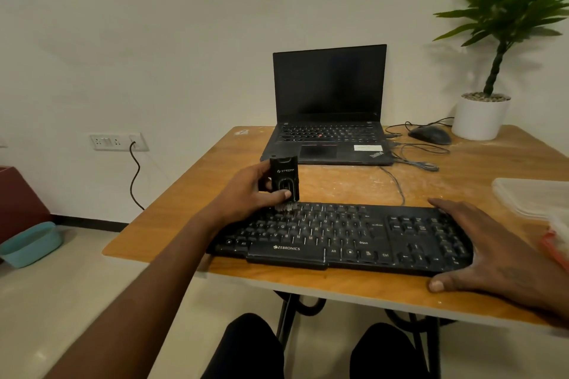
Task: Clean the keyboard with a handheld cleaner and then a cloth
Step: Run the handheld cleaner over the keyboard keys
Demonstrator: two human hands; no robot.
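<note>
A black keyboard (345,237) lies along the near edge of the wooden table (338,184). My left hand (246,191) grips a small black handheld cleaner (284,177) upright, and its pale bristles touch the keyboard's far left top row. My right hand (492,249) lies flat with spread fingers on the keyboard's right end, thumb at the near edge. No cloth can be made out for certain.
An open black laptop (329,108) stands behind the keyboard. A black mouse (429,135), loose cables (415,160) and a white potted plant (480,115) sit at the back right. A clear plastic lid or tray (535,197) and a red-and-white packet (557,240) lie at the right edge.
</note>
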